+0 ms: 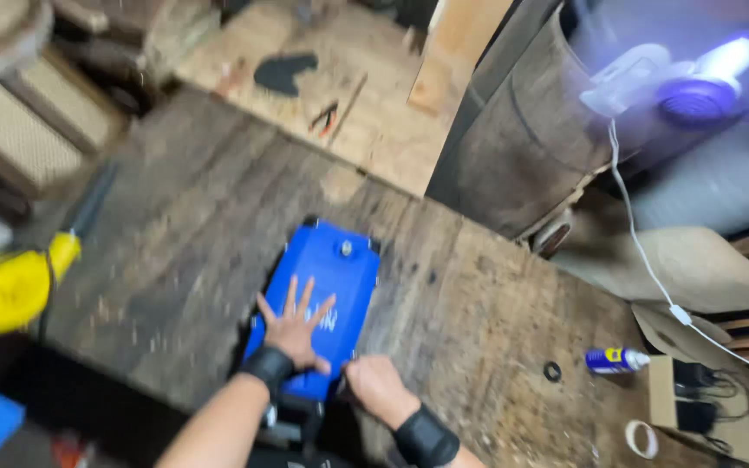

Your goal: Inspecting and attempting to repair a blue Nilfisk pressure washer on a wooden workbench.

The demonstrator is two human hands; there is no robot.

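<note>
A blue flat case [327, 295] with dark corner caps and a small round metal fitting near its far end lies on the worn wooden worktop [478, 295], close to the near edge and a little left of the middle, its long side running away from the person. The left hand [292, 328] lies flat on the lid with the fingers spread wide, palm pressed down on the near half. The right hand [373, 386] is curled shut at the near edge of the case, just beside the left hand, closed around something dark there; the blur hides exactly what it holds. Both wrists wear black bands. Toward the right near corner of the worktop lie a small black ring [552, 372], a blue spray can [615, 360] on its side, and a roll of pale tape [641, 438]. A white cable [643, 260] runs down from a glowing white and violet lamp [687, 82] above the far right side. Beyond the left edge sits a yellow tool [10, 286]. Past the far edge, on a paler board, lie red-handled pliers [324, 118].
</note>
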